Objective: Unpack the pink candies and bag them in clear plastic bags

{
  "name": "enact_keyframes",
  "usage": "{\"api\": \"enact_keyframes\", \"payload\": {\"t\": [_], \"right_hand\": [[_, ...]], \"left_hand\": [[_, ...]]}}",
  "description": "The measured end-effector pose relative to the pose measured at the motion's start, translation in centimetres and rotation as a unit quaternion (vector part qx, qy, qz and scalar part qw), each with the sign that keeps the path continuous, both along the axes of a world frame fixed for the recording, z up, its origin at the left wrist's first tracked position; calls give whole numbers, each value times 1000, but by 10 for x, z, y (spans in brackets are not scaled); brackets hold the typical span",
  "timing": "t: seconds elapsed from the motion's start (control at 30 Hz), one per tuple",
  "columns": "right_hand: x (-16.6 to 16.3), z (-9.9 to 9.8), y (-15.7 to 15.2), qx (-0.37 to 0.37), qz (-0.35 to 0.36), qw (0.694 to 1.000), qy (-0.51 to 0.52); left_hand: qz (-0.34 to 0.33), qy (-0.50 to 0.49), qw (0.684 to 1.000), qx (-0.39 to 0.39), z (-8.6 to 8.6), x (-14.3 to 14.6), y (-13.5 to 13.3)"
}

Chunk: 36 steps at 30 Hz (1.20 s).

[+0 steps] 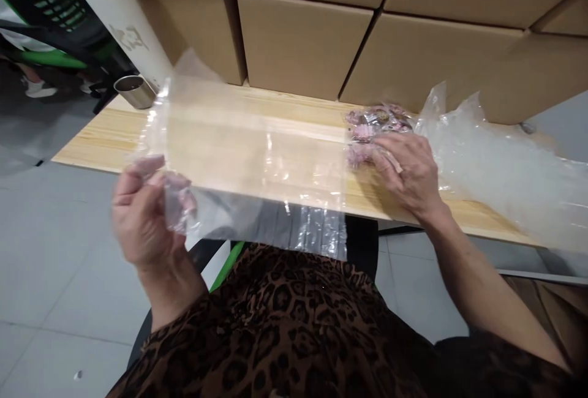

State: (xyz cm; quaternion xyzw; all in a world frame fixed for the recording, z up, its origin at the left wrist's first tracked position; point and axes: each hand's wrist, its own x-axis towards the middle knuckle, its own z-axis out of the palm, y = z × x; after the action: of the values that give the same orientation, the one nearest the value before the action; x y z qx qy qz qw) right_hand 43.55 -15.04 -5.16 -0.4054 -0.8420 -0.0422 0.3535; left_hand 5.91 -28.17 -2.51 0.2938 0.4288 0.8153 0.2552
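My left hand is closed on one end of a clear plastic bag, which it holds up flat above the front edge of the wooden table. My right hand rests on the table with its fingers curled over a small pink item wrapped in clear film. More pink packets lie just behind that hand.
A large heap of clear plastic bags lies at the right of the table. Cardboard boxes are stacked along the back. A white bottle and its metal cap stand at the far left corner. A chair stands on the left floor.
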Motion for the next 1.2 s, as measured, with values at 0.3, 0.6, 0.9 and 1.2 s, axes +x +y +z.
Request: {"api": "enact_keyframes", "payload": {"t": [0.3,0.6,0.9,1.2], "right_hand": [[0,-27,64,-95,87,973,-192],[-29,-11,39,-121,-56,988,-81],[-89,10,-13,-403,52,911,65],[-5,4,-12,-318,-13,890,325]], "left_hand": [[-50,-26,997,48,6,4,-4],[-94,-18,995,34,-5,10,11],[-77,-27,996,27,-5,10,9],[39,90,994,-47,-40,7,36]]}}
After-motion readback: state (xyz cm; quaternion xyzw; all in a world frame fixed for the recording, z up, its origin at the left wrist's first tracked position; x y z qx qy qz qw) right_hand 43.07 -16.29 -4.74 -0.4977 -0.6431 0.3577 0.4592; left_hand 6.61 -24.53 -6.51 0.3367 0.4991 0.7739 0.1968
